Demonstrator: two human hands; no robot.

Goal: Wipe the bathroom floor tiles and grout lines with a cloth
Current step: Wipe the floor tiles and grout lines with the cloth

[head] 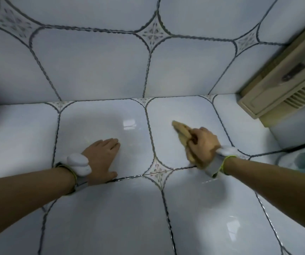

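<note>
Braced flat on a floor tile (100, 118), fingers straight, the left hand (101, 156) steadies while the right hand (202, 147) grips the cloth (182, 131) mid-wipe; next, probably the nearby grout line (149, 126).

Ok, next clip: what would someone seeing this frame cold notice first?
Probably the right hand, gripping a bunched tan cloth against a glossy pale floor tile right of centre. Next, the left hand, laid flat with straight fingers on the neighbouring tile, and the white devices strapped to both wrists. At upper right, a beige louvred door meets the tiled wall.
</note>
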